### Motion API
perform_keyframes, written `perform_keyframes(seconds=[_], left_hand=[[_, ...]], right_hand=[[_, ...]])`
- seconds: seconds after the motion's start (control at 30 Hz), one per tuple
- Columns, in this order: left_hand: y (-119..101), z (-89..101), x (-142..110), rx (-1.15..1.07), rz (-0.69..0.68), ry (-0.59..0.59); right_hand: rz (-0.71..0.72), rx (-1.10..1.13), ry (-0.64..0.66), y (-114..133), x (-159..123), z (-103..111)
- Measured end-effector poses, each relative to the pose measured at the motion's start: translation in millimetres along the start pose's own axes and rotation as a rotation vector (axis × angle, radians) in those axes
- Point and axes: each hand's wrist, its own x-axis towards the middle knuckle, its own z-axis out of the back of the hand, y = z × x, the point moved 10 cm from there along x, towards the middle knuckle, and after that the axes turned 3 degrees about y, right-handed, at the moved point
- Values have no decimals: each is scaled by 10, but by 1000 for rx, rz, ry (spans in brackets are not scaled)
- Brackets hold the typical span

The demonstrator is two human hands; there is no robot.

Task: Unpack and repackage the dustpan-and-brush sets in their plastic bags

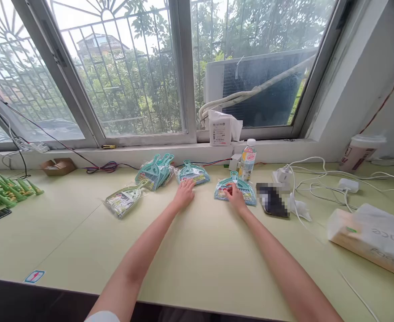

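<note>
My left hand lies with its fingers stretched over the near edge of a turquoise mini dustpan and brush set in clear plastic wrap. To the right, my right hand has its fingers bent and pinched on another wrapped turquoise dustpan and brush set, which lies flat with its handle towards the window. Left of my left hand is a pile of similar turquoise sets. A pale green wrapped set rests in front of that pile.
A drink bottle and a blurred phone are right of my right hand. Beyond are white cables, a tissue pack and a lidded cup. Green pointed objects and a small cardboard box sit at the left.
</note>
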Motion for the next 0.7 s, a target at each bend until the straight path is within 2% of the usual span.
perform_keyframes(seconds=[0.1,0.17,0.23,0.4,0.53,0.6,0.63,0.7], left_hand=[[113,-123,5,-40,40,55],[147,-128,-87,-71,35,52],[116,-106,-239,-101,-21,81],[36,139,-876,-151,-77,203],[75,441,-1461,-257,-33,300],[185,501,-1631,-365,35,376],[277,548,-1650,-397,83,356],[530,710,-1580,-346,193,170]], right_hand=[[-45,65,-94,-36,-17,128],[-83,87,-137,-62,-28,193],[-105,124,-126,-65,-33,202],[-109,204,-79,-14,-59,182],[-130,278,-43,-1,-79,137],[-147,308,-8,-13,-77,85],[-154,311,3,-24,-72,66],[-155,299,16,-49,-54,38]])
